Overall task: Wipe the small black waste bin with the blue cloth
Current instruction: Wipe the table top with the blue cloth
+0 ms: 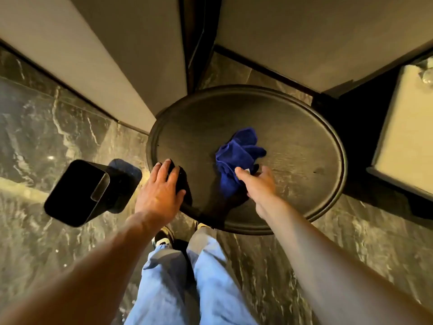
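- Down at the fingertips, the right hand (259, 184) pinches the near edge of the blue cloth (237, 156), thumb on top and the other fingers curled under the fabric; the rest of the cloth lies bunched on the table.
- Spread flat, the left hand (161, 186) has its fingers extended over a dark object (181, 180) at the table's near-left edge; whether they grip it I cannot tell.
- Under both hands is a round dark table (293, 127) with a raised rim and a faint wood grain.
- Off the table to the left, the small black waste bin (77, 191) stands on the floor, apart from both hands, its rectangular mouth open and a shiny inner wall showing.
- Beneath it all runs a dark marble floor (42, 127) with pale veins.
- Pale wall panels (131, 38) with dark skirting meet at a corner behind the table.
- A pale cabinet top (405, 137) sits at the right edge.
- Light blue trousers (187, 277) and a black-and-white shoe (162, 238) show below.
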